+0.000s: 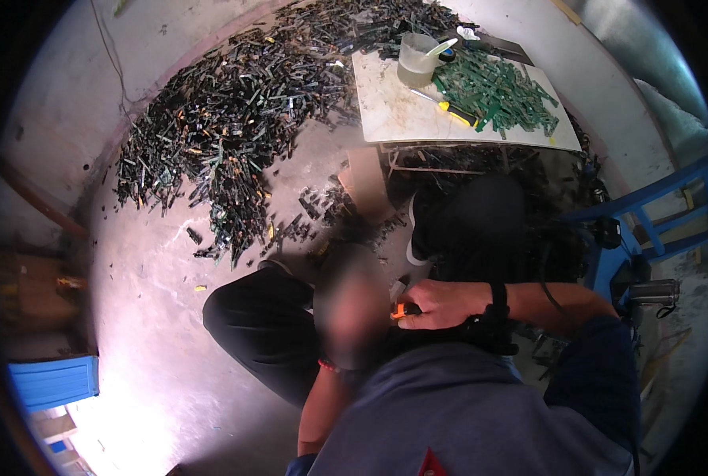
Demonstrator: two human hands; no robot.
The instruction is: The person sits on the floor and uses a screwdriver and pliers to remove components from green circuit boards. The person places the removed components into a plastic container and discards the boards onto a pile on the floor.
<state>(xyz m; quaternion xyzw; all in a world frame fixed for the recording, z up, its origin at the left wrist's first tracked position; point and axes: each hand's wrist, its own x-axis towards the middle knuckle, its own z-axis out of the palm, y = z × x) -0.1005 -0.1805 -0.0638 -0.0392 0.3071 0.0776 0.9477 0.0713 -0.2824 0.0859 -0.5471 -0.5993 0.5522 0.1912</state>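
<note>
My right hand [448, 303] reaches in from the right, closed around an orange-and-black handle [405, 309]. The working end of that tool does not show clearly, so its exact kind stays unsure. Beside it, to the left, my left hand [351, 311] lies under a round blurred patch. Its fingers and anything in them are hidden. Both hands are close together over my lap, between my bent knees in black trousers. A red bead bracelet [328, 365] circles the left wrist, and a black band [498, 299] the right one.
A low white-topped table [378, 115] stands ahead, bearing a cloudy plastic jug [415, 62], a yellow-and-black screwdriver [455, 113] and a heap of green circuit-board-like strips [493, 89]. Dark strips [219, 119] cover the floor at far left. A blue chair [648, 218] stands right; cardboard [364, 184] lies by the table.
</note>
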